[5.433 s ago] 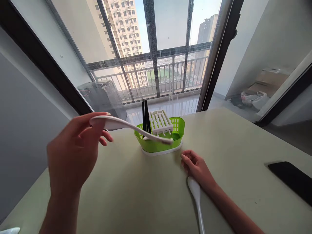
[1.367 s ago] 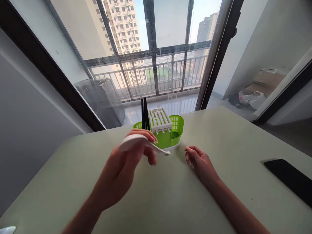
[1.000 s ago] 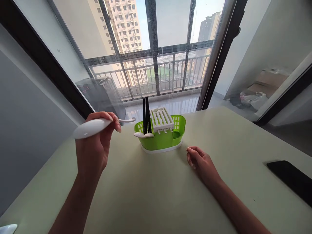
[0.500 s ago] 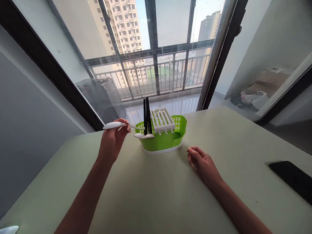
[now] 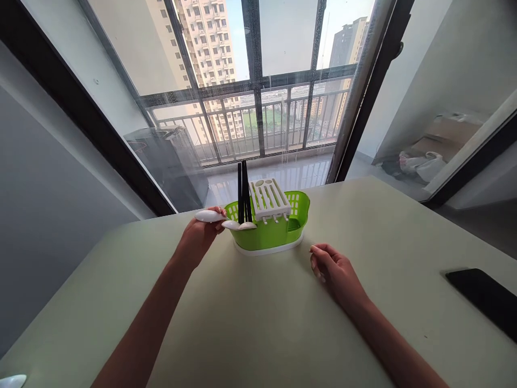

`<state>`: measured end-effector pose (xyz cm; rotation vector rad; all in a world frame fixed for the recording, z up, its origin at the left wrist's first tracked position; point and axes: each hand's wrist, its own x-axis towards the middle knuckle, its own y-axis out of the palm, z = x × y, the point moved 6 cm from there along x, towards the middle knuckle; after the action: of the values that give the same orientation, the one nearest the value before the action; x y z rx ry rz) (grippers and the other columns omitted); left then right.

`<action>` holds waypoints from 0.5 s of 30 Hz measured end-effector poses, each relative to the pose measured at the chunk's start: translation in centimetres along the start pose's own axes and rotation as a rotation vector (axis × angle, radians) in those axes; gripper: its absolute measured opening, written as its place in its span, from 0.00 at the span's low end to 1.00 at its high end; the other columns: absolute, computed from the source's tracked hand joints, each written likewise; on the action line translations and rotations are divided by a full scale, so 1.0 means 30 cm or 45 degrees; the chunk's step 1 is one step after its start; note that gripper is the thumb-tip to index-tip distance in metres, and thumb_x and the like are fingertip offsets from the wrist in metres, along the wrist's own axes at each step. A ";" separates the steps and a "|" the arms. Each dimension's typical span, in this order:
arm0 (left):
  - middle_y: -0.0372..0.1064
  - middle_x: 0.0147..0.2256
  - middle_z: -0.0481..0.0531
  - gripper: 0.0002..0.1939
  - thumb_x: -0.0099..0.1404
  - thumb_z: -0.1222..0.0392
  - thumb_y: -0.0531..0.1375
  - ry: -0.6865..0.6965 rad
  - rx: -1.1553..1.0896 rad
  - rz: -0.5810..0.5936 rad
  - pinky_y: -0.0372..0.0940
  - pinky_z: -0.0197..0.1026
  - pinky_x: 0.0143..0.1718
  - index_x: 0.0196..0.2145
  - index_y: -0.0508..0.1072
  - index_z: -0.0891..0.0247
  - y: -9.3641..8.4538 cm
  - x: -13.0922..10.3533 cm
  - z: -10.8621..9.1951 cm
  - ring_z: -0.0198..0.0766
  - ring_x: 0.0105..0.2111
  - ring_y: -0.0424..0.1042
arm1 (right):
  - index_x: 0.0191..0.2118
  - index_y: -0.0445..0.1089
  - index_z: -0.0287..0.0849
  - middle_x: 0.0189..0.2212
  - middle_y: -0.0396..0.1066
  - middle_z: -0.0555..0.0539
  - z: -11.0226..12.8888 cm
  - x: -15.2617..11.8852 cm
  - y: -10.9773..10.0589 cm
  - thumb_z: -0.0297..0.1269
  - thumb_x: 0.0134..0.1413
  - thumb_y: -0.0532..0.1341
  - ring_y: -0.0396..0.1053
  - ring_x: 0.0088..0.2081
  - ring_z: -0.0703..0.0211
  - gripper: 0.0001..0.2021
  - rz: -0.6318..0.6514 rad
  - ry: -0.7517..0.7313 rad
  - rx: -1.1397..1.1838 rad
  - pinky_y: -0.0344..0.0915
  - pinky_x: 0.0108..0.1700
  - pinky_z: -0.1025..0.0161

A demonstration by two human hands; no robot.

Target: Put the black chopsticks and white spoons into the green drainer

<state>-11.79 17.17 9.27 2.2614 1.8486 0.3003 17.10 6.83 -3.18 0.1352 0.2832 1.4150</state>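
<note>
My left hand (image 5: pixel 204 229) is closed on a white spoon (image 5: pixel 209 216) at the left end of a green basket (image 5: pixel 266 235). The spoon's bowl points left; its handle is hidden by my fingers and the basket side. Two more white spoons hang with their bowls over the basket's front rim, the nearer one a pale spoon (image 5: pixel 247 226). Black chopsticks (image 5: pixel 242 191) stand upright behind them. A white slotted rack (image 5: pixel 271 198) sits across the basket top. My right hand (image 5: pixel 331 265) rests on the table right of the basket, fingers loosely curled, with nothing visible in them.
The basket stands on a white base on the pale table (image 5: pixel 258 323). A black flat object (image 5: pixel 484 296) lies at the right edge. Part of a white item (image 5: pixel 13 381) shows at the lower left corner. Behind the table is a glass door with dark frames.
My left hand has moved right and slightly down with the spoon, bringing its handle to the basket's left end. My right hand has stayed in place.
</note>
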 end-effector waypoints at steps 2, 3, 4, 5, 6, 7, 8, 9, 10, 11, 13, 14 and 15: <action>0.68 0.37 0.52 0.10 0.54 0.72 0.60 -0.007 0.077 -0.023 0.60 0.35 0.32 0.34 0.75 0.65 -0.003 -0.002 0.002 0.31 0.28 0.59 | 0.33 0.70 0.45 0.22 0.66 0.53 0.000 0.000 0.000 0.55 0.58 0.66 0.54 0.22 0.65 0.18 0.000 -0.003 0.000 0.53 0.24 0.64; 0.68 0.37 0.52 0.09 0.54 0.72 0.60 -0.015 0.111 -0.029 0.60 0.35 0.32 0.34 0.76 0.66 -0.004 -0.002 0.003 0.31 0.29 0.60 | 0.33 0.71 0.45 0.22 0.66 0.53 0.000 0.001 0.000 0.55 0.58 0.66 0.54 0.22 0.64 0.18 -0.002 -0.003 -0.004 0.53 0.24 0.64; 0.69 0.38 0.53 0.09 0.56 0.70 0.60 -0.026 0.138 -0.030 0.60 0.36 0.32 0.35 0.76 0.66 -0.004 -0.003 0.005 0.31 0.29 0.59 | 0.33 0.71 0.45 0.22 0.66 0.53 0.001 0.001 -0.001 0.56 0.57 0.66 0.54 0.22 0.64 0.18 -0.005 -0.001 -0.009 0.53 0.24 0.64; 0.69 0.38 0.53 0.08 0.57 0.68 0.60 -0.038 0.155 -0.028 0.60 0.36 0.31 0.35 0.77 0.66 -0.004 -0.003 0.007 0.31 0.28 0.59 | 0.33 0.71 0.45 0.22 0.66 0.53 0.001 0.002 -0.001 0.56 0.57 0.66 0.55 0.22 0.64 0.18 -0.007 0.001 -0.011 0.53 0.24 0.64; 0.69 0.38 0.53 0.07 0.59 0.66 0.60 -0.046 0.160 -0.026 0.60 0.36 0.31 0.35 0.77 0.66 -0.003 -0.003 0.008 0.31 0.28 0.59 | 0.33 0.71 0.45 0.23 0.66 0.53 0.001 0.002 -0.002 0.56 0.57 0.67 0.55 0.23 0.64 0.18 -0.009 0.002 -0.009 0.53 0.24 0.64; 0.70 0.38 0.53 0.07 0.59 0.65 0.60 -0.054 0.153 -0.025 0.60 0.36 0.31 0.35 0.78 0.66 -0.003 -0.002 0.009 0.31 0.28 0.59 | 0.33 0.71 0.45 0.23 0.66 0.53 0.000 0.003 -0.002 0.56 0.57 0.67 0.55 0.23 0.63 0.18 -0.009 0.005 -0.006 0.53 0.24 0.64; 0.71 0.39 0.54 0.08 0.58 0.65 0.61 -0.057 0.136 -0.036 0.60 0.37 0.31 0.36 0.78 0.66 -0.004 -0.002 0.009 0.31 0.28 0.60 | 0.33 0.71 0.45 0.23 0.66 0.53 0.000 0.003 -0.003 0.56 0.57 0.67 0.56 0.23 0.63 0.18 -0.008 0.008 -0.002 0.54 0.24 0.64; 0.72 0.40 0.54 0.09 0.57 0.66 0.61 -0.058 0.112 -0.057 0.61 0.37 0.31 0.37 0.78 0.66 -0.007 -0.002 0.007 0.31 0.27 0.60 | 0.34 0.71 0.45 0.24 0.66 0.53 0.000 0.003 -0.003 0.55 0.57 0.67 0.56 0.23 0.63 0.17 -0.007 0.009 0.002 0.54 0.24 0.64; 0.73 0.40 0.55 0.10 0.55 0.67 0.61 -0.058 0.088 -0.087 0.61 0.38 0.32 0.37 0.77 0.66 -0.010 -0.002 0.004 0.30 0.27 0.60 | 0.34 0.71 0.45 0.24 0.66 0.53 -0.001 0.003 -0.003 0.55 0.57 0.67 0.56 0.23 0.63 0.17 -0.005 0.010 0.005 0.54 0.24 0.64; 0.73 0.41 0.55 0.12 0.54 0.68 0.61 -0.052 0.066 -0.123 0.62 0.38 0.32 0.38 0.77 0.66 -0.016 -0.002 0.000 0.30 0.26 0.60 | 0.34 0.71 0.45 0.24 0.66 0.53 -0.001 0.003 -0.003 0.55 0.57 0.67 0.56 0.23 0.63 0.17 -0.005 0.010 0.007 0.54 0.24 0.64; 0.74 0.43 0.56 0.13 0.52 0.69 0.61 -0.035 0.044 -0.208 0.62 0.38 0.32 0.38 0.76 0.66 -0.032 -0.003 -0.009 0.30 0.26 0.60 | 0.33 0.71 0.45 0.24 0.66 0.53 -0.001 0.003 -0.004 0.55 0.57 0.67 0.56 0.23 0.63 0.17 -0.008 0.007 0.011 0.54 0.23 0.64; 0.74 0.43 0.56 0.14 0.52 0.69 0.60 -0.025 0.041 -0.250 0.62 0.38 0.31 0.38 0.75 0.66 -0.042 -0.002 -0.012 0.29 0.25 0.60 | 0.33 0.71 0.45 0.23 0.66 0.53 -0.001 0.003 -0.004 0.55 0.56 0.67 0.56 0.23 0.63 0.17 -0.012 0.005 0.011 0.54 0.23 0.64; 0.74 0.42 0.55 0.14 0.51 0.69 0.60 -0.014 0.042 -0.289 0.62 0.38 0.31 0.38 0.74 0.65 -0.054 0.000 -0.011 0.29 0.25 0.59 | 0.33 0.71 0.45 0.23 0.66 0.52 -0.001 0.002 -0.004 0.55 0.56 0.67 0.57 0.23 0.63 0.17 -0.014 0.005 0.008 0.55 0.23 0.64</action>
<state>-13.42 17.49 9.12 2.0416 2.0940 0.2207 17.20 6.88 -3.24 0.1360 0.2911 1.4033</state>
